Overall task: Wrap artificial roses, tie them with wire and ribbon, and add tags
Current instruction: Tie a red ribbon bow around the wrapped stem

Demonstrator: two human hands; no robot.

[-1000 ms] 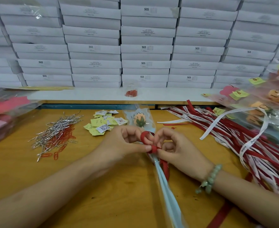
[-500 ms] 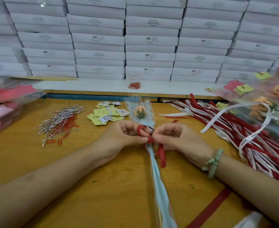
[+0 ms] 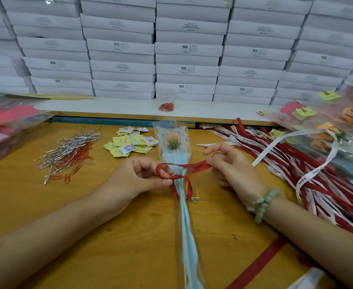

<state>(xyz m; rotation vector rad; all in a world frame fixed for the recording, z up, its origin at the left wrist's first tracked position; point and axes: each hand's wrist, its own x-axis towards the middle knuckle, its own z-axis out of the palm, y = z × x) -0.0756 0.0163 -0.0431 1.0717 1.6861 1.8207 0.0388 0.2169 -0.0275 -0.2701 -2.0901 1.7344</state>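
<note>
**At the middle of the tabletop: pulling the red bow tight**

At the middle of the tabletop [image 3: 129,236] lies the wrapped rose [image 3: 172,142]. Its flower points to 12 o'clock and its long stem points to 6 o'clock. My left grip [image 3: 142,178] pinches a loop of the red ribbon [image 3: 196,167] with thumb and finger. My right grip [image 3: 231,170] pinches the other part of the ribbon and draws it toward 3 o'clock, with the spare fingers spread out. The ribbon crosses at a small knot on the stem, just above the silver wire tie [image 3: 184,196].

I think the bow is not tight yet. If I pull too hard at 3 o'clock, the loop could slip out of my left grip and the bow would come undone. If I pull more on one side, the rose could turn on the wood, or the knot could slide away from the wire. A hard tug could also crumple the clear wrap.

Room is tight at 3 o'clock. The ribbon pile [image 3: 317,174] lies just beside my right wrist, and a wide pull could catch it. A loose red strip [image 3: 259,263] lies at 5 o'clock by my right arm. The tags [image 3: 129,142] at 11 o'clock are near the flower. The wire pieces [image 3: 67,151] at 10 o'clock are well apart. Bare wood shows at 7 and 8 o'clock. At 12 o'clock the tabletop ends at a white shelf under the stacked boxes [image 3: 188,49].
</note>
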